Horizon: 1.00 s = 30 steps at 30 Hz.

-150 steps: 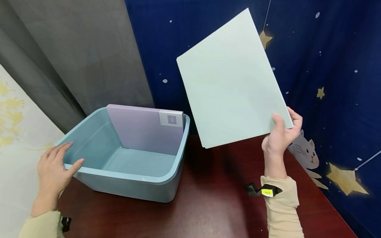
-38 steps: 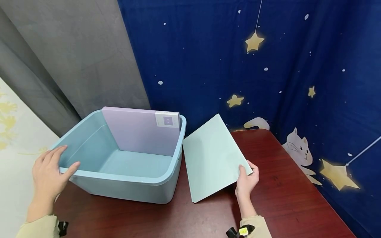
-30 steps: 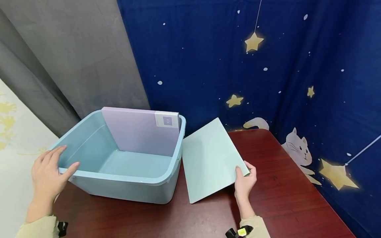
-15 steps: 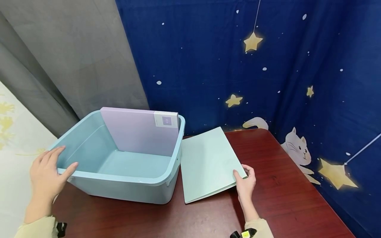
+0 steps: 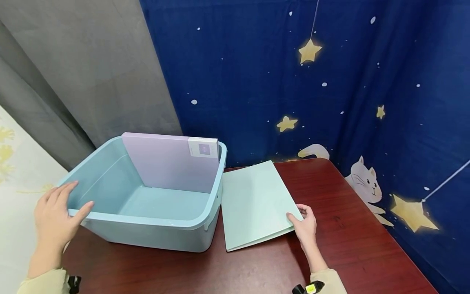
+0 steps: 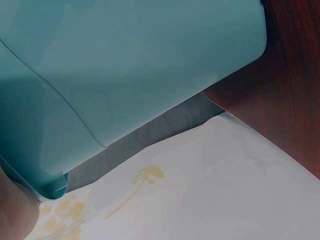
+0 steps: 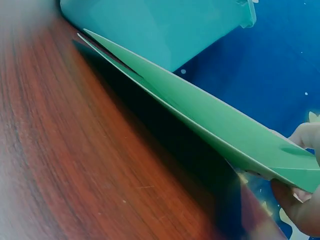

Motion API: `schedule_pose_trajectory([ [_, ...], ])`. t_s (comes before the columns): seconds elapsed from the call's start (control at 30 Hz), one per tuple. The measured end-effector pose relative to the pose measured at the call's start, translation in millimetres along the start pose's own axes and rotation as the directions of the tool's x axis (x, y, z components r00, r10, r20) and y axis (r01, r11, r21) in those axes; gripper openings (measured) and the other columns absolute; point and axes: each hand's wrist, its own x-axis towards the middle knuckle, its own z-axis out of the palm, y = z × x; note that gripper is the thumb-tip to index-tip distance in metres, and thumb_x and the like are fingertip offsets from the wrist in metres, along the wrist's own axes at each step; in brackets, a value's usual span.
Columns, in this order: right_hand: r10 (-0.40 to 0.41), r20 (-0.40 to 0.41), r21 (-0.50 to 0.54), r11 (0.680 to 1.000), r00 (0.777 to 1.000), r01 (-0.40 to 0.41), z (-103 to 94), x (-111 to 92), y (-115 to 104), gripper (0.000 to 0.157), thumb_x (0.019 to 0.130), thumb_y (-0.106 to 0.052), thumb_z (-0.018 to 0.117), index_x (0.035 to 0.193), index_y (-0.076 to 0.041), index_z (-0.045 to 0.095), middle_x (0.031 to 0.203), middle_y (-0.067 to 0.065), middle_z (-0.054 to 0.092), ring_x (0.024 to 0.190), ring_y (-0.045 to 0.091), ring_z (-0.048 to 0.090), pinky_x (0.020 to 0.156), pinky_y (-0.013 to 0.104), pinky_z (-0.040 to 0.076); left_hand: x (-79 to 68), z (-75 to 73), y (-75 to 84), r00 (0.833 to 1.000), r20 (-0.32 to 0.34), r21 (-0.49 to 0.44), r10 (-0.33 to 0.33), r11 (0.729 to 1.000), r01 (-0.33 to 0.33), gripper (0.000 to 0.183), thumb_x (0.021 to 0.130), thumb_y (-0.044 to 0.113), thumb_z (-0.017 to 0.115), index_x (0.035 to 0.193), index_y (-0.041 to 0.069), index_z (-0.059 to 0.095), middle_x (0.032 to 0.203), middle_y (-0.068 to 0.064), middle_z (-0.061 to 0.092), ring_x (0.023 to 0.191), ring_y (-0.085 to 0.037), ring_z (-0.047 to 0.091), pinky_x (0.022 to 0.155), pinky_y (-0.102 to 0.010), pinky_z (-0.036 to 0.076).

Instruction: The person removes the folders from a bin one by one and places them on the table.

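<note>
A pale green file folder point(image 5: 257, 206) lies low over the table, right of a light blue plastic basin point(image 5: 147, 222). My right hand point(image 5: 304, 224) pinches its near right corner, thumb on top and fingers beneath. In the right wrist view the covers of the folder point(image 7: 200, 117) gape apart, with dark shadow under the lower one. My left hand point(image 5: 55, 214) rests on the basin's near left corner, fingers and thumb spread over the rim. Inside the basin, a lilac file box or folder point(image 5: 169, 163) with a white label stands on edge against the far wall.
The reddish-brown wooden table point(image 5: 352, 237) runs to an edge at the right. Behind hang a grey curtain point(image 5: 84, 69) and a dark blue curtain point(image 5: 238, 81) with stars. White patterned cloth point(image 5: 22, 212) lies left of the basin.
My right hand has brought the folder down from upright in the air to beside the basin, and over the last second has tipped it flatter. My left hand has stayed at the basin's corner.
</note>
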Motion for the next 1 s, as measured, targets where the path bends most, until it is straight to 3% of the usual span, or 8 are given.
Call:
schedule_pose_trajectory([
  [0.17,0.004,0.079,-0.053,0.999,0.997,0.0,-5.9,2.6,-4.1,0.045,0.071,-0.003,0.07,0.112,0.0,0.054,0.103,0.017,0.058,0.088,0.018,0.052,0.066,0.014,0.041,-0.3,-0.1,-0.4,1.0,-0.002,0.005,-0.005,1.0,0.005,0.067,0.075,0.048,0.057,0.12,-0.001,0.054,0.114,-0.029,0.054,0.111,-0.046,0.041,0.106,-0.043,0.02],
  [0.4,-0.006,0.131,-0.115,0.993,0.991,0.021,-9.8,3.9,-9.2,0.046,0.072,-0.005,0.07,0.114,0.0,0.054,0.103,0.02,0.06,0.093,0.025,0.055,0.069,0.021,0.043,0.0,0.0,-0.5,1.0,0.003,0.006,-0.008,1.0,0.008,0.067,0.075,0.048,0.057,0.121,-0.001,0.054,0.114,-0.029,0.054,0.112,-0.046,0.041,0.106,-0.042,0.02],
  [0.53,-0.122,0.099,-0.134,0.982,0.988,0.134,-13.0,5.8,-14.0,0.047,0.071,-0.006,0.071,0.114,0.002,0.054,0.109,0.021,0.057,0.1,0.028,0.052,0.082,0.031,0.041,0.4,-0.3,0.6,1.0,0.01,0.007,-0.013,1.0,0.013,0.066,0.076,0.048,0.057,0.121,-0.001,0.054,0.114,-0.029,0.053,0.111,-0.046,0.041,0.106,-0.042,0.02],
  [0.67,-0.275,0.061,-0.116,0.953,0.959,0.281,-15.0,10.0,-24.5,0.05,0.071,-0.006,0.072,0.116,0.001,0.053,0.115,0.019,0.052,0.108,0.031,0.044,0.091,0.042,0.036,0.8,-0.3,0.9,1.0,0.007,0.004,-0.01,1.0,0.01,0.067,0.075,0.048,0.057,0.121,-0.001,0.054,0.114,-0.03,0.054,0.11,-0.046,0.041,0.106,-0.043,0.021],
  [1.0,-0.355,0.166,-0.034,0.93,0.92,0.365,-10.1,20.0,-57.5,0.059,0.073,-0.008,0.073,0.125,-0.002,0.045,0.12,0.017,0.048,0.113,0.03,0.043,0.093,0.046,0.035,0.3,-0.6,-1.0,1.0,0.017,0.002,-0.015,1.0,0.015,0.067,0.076,0.047,0.057,0.122,0.0,0.053,0.116,-0.029,0.053,0.115,-0.045,0.039,0.107,-0.043,0.019],
])
